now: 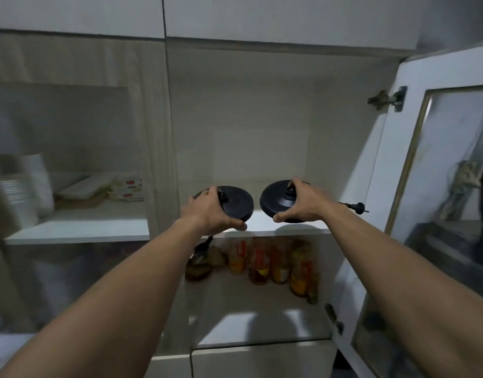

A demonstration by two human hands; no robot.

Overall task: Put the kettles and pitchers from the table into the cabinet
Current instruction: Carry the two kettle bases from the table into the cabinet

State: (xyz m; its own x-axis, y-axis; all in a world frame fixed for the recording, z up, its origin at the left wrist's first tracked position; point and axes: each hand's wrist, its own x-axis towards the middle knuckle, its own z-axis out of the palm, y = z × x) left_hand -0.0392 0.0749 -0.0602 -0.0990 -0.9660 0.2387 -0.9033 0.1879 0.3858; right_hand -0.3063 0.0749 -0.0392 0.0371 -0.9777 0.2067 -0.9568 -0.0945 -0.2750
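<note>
At centre frame, both our arms reach up to the open cabinet (262, 132). Our left hand (210, 211) grips a black round kettle base (237, 200) from its left side, fingers over the top, thumb under the near edge. Our right hand (300, 203) grips a second black kettle base (275, 197) from its right side, fingers on top, thumb curled under the front rim. Both hands closed on their bases.

Position of bases: side by side, slightly apart, over the front part of the upper white shelf (262, 225) in the middle compartment. Both are tilted toward us. Whether either one touches the shelf: cannot tell.

A black plug (357, 207) on a cord sticks out to the right behind our right wrist. Another dark cord end (204, 245) hangs below our left hand, in front of the lower shelf.

Lower shelf, below the bases: a row of jars and bottles (275, 263) with yellow, orange and red contents or labels; blurred, contents not readable.

Left compartment: flat boxes or packets (98, 189) and pale containers (24, 186), blurred.

Right of frame: the cabinet door (393, 165) stands swung open, with a glass pane and a metal hinge (387, 99) near its top.
</note>
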